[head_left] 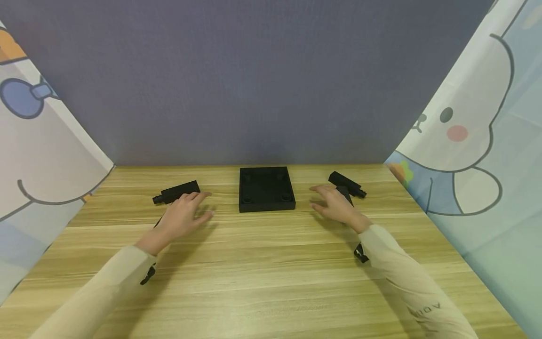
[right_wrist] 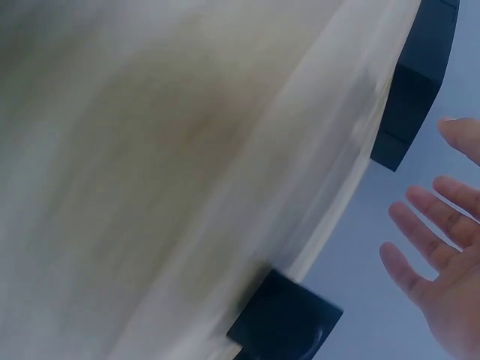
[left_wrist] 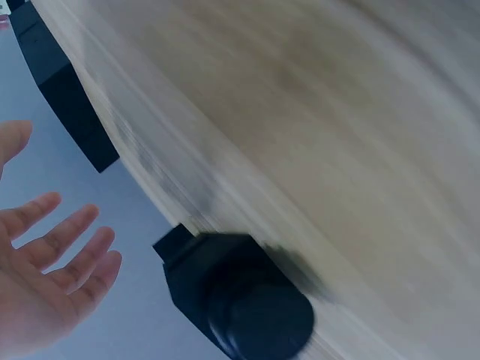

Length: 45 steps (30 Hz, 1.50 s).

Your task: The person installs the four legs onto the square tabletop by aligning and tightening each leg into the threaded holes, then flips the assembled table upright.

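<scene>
A black square tray-like block (head_left: 266, 188) with round shapes near its corners lies at the back middle of the table. To its left is a black rectangular block (head_left: 179, 190) with a narrow knobbed end; a similar black block (head_left: 345, 183) lies to its right. My left hand (head_left: 179, 217), fingers loosely extended, hovers just in front of the left block, holding nothing. Likewise, my right hand (head_left: 337, 205) is held near the right block with fingers apart and nothing between them. Both wrist views show the hands (left_wrist: 41, 270) (right_wrist: 442, 247) apart from the blocks.
Wood-grain table top (head_left: 262, 278) spreads beneath both arms. A grey-blue panel (head_left: 254, 84) rises directly behind the table's back edge. Cartoon-printed curtains (head_left: 42, 155) stand along both sides. Black straps (head_left: 361, 253) hang under the wrists.
</scene>
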Available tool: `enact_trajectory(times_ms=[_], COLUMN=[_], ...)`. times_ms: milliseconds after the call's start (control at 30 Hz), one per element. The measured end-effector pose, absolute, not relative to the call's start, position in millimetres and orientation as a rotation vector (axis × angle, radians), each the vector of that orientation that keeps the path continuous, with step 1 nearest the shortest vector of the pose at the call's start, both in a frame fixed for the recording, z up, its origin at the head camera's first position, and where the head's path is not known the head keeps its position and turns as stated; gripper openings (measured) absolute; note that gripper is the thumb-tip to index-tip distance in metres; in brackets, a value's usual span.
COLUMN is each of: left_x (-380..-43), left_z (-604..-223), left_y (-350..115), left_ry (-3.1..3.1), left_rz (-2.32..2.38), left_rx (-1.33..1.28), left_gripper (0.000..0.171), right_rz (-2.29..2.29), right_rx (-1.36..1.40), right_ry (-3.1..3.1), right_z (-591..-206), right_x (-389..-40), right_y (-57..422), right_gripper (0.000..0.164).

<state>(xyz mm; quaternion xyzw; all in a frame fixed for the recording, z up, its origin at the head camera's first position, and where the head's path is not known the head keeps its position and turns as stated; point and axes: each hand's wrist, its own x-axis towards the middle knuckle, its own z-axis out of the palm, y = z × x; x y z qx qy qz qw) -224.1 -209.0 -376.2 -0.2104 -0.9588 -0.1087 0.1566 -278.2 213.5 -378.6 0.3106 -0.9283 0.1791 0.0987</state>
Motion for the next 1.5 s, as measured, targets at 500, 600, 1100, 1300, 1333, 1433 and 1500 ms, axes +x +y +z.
enact_trajectory(times_ms=[500, 600, 1100, 1300, 1333, 1433, 1500], left_x=[-234, -237, -251, -257, -258, -260, -262], left_z=[-378, -379, -377, -373, -373, -372, -372], left_y=[-179, -172, -148, -140, -139, -135, -133], left_ry=[-2.749, -2.747, -2.84, -2.852, -2.861, -2.911, -2.953], left_rz=[-0.408, -0.41, -0.529, -0.552, -0.551, -0.553, -0.552], left_rx=[-0.663, -0.679, -0.635, -0.646, -0.636, -0.598, -0.572], left_gripper=[0.053, 0.052, 0.057, 0.054, 0.053, 0.054, 0.054], right_rz=[0.68, 0.71, 0.712, 0.689, 0.68, 0.672, 0.678], right_rx=[0.96, 0.968, 0.922, 0.885, 0.889, 0.897, 0.902], right_ry=[-2.803, -2.812, -2.874, -2.912, -2.911, -2.913, -2.92], right_z=[-380, -378, -371, -370, -370, -370, -370], right_x=[-289, -290, -296, -298, -298, -299, -299], right_y=[187, 182, 164, 160, 160, 159, 159], right_gripper=[0.046, 0.046, 0.047, 0.047, 0.047, 0.046, 0.046])
